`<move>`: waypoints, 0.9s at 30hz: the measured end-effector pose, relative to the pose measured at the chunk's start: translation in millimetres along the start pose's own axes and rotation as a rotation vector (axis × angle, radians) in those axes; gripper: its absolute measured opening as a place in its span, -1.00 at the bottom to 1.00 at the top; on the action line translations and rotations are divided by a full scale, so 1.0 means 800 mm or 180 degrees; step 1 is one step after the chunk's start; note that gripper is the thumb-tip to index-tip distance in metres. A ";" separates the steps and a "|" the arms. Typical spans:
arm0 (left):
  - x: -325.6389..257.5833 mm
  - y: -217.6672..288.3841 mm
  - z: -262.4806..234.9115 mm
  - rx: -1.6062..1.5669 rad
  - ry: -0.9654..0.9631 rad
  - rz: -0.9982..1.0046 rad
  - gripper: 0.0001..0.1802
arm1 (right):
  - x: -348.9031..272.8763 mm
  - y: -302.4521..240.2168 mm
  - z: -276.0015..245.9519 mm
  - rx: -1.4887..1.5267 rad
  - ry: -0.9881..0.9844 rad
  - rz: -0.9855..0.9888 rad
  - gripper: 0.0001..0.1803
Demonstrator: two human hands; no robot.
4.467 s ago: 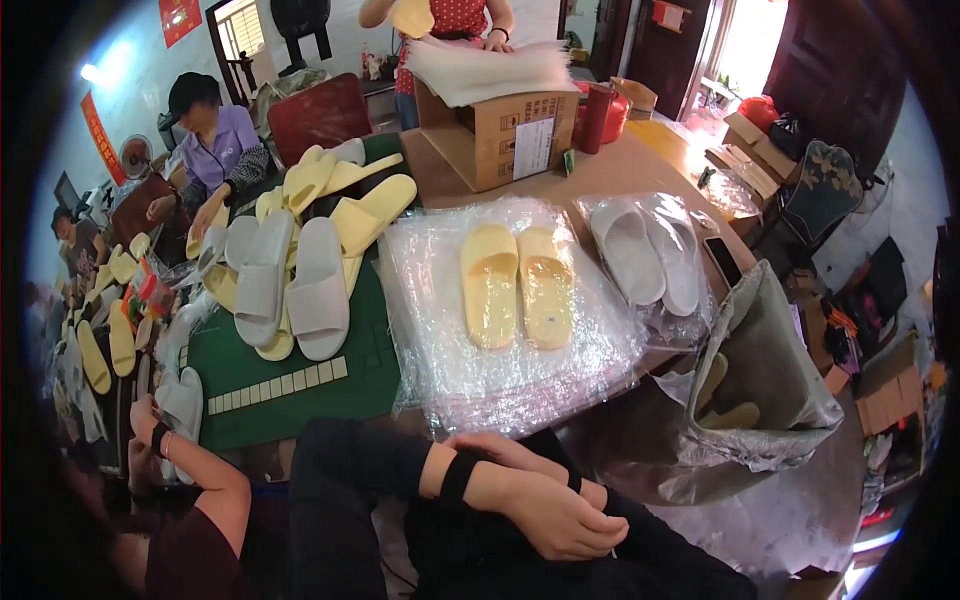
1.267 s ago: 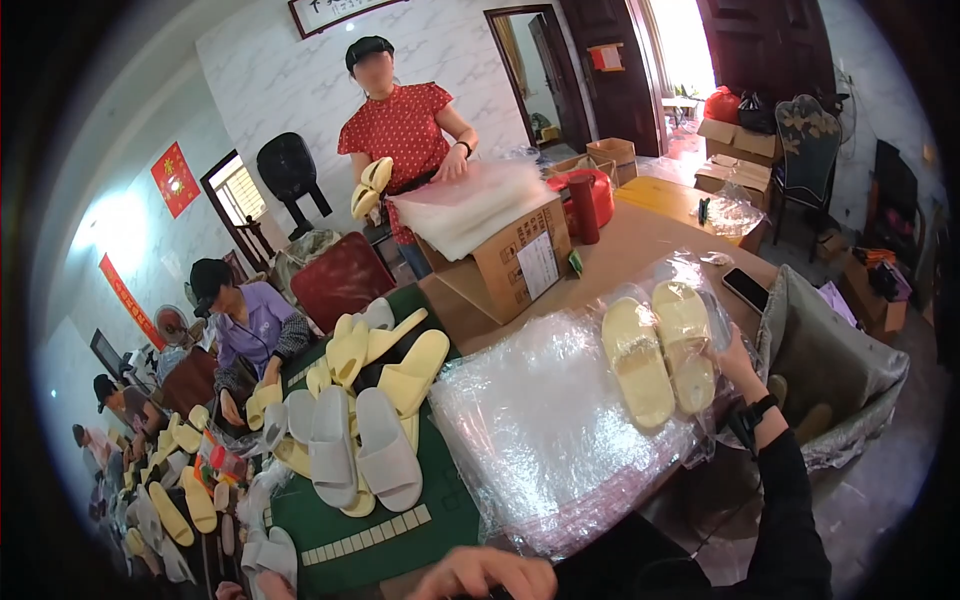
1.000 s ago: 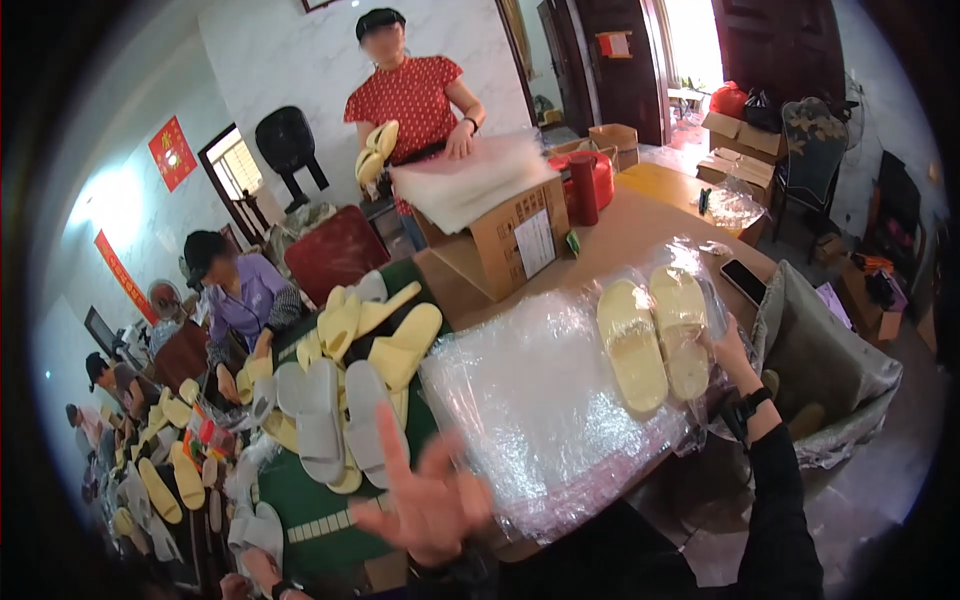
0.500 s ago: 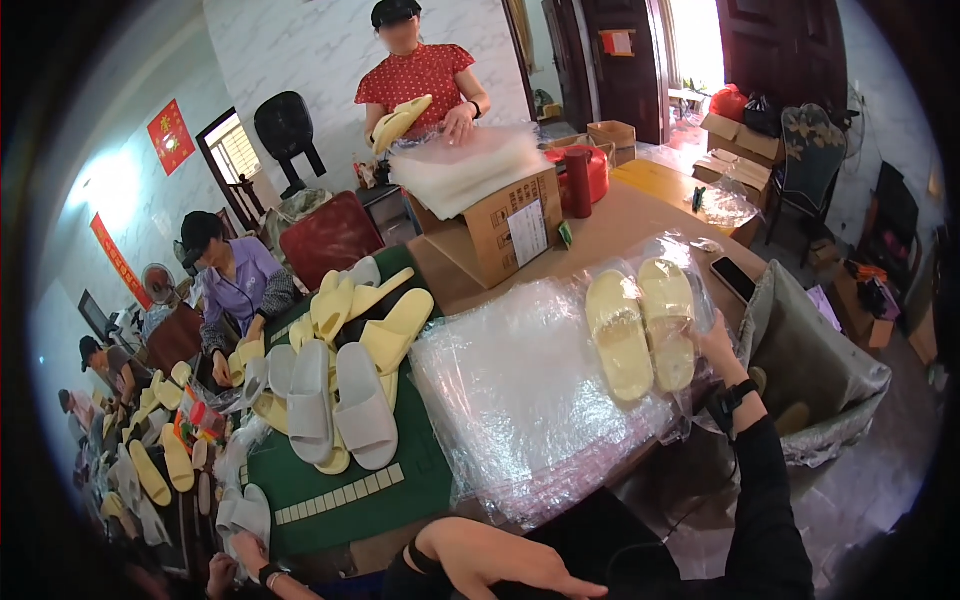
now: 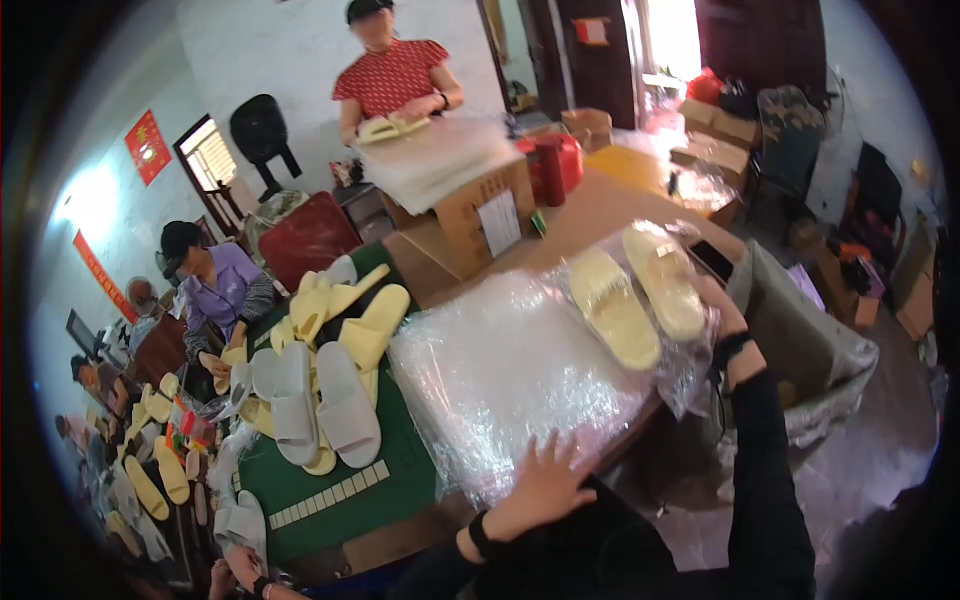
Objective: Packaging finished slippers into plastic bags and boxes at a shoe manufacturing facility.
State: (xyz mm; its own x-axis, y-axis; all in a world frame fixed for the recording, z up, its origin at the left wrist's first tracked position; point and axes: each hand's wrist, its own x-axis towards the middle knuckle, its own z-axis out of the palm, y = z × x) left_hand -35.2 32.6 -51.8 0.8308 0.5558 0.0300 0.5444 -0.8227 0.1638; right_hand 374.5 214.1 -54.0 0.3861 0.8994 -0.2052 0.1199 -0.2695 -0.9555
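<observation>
A pair of pale yellow slippers (image 5: 618,318) in clear plastic sits at the right end of a stack of clear plastic bags (image 5: 490,370). My right hand (image 5: 722,308) holds the outer side of the bagged pair, by the right slipper; its fingertips are partly hidden behind it. My left hand (image 5: 548,478) is spread, fingers apart, over the near edge of the bag stack and holds nothing. Whether its fingertips touch the plastic I cannot tell.
Grey slippers (image 5: 347,415) and yellow slippers (image 5: 375,328) pile up on a green mat (image 5: 410,450) at left. A lined bin (image 5: 850,375) stands right, near a phone (image 5: 712,258). Across the table a person handles slippers over a cardboard box (image 5: 470,225). Other people work at left.
My left hand has moved up and spread over the bag stack. My right hand has shifted up a little, and the bagged slippers have turned with it. The view has shifted slightly.
</observation>
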 end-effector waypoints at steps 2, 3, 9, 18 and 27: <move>0.012 -0.016 0.034 0.0336 -0.0023 -0.0902 -0.27 | 0.002 -0.014 0.001 0.0211 0.0098 0.0216 -0.19; 0.012 -0.022 0.046 0.0298 0.0080 -0.1150 -0.26 | 0.005 -0.038 -0.002 0.0345 0.0161 0.0275 -0.21; 0.049 -0.008 0.029 0.0756 0.0568 -0.0711 -0.33 | 0.034 -0.078 -0.050 0.0951 0.0856 0.0618 -0.29; 0.201 0.075 0.066 -0.0555 0.0906 0.0789 -0.16 | -0.251 0.152 -0.196 0.1579 0.0982 0.0149 -0.42; 0.287 0.114 0.168 0.0377 -0.0464 0.1155 -0.57 | -0.330 0.137 -0.235 0.2072 0.1008 -0.0684 -0.53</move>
State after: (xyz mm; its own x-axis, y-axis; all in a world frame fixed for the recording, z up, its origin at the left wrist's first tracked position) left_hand 220.9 68.8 -162.5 0.9745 0.2110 -0.0765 0.2153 -0.9751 0.0534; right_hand 457.7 -117.8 -65.0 0.6714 0.7407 -0.0234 -0.3045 0.2469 -0.9200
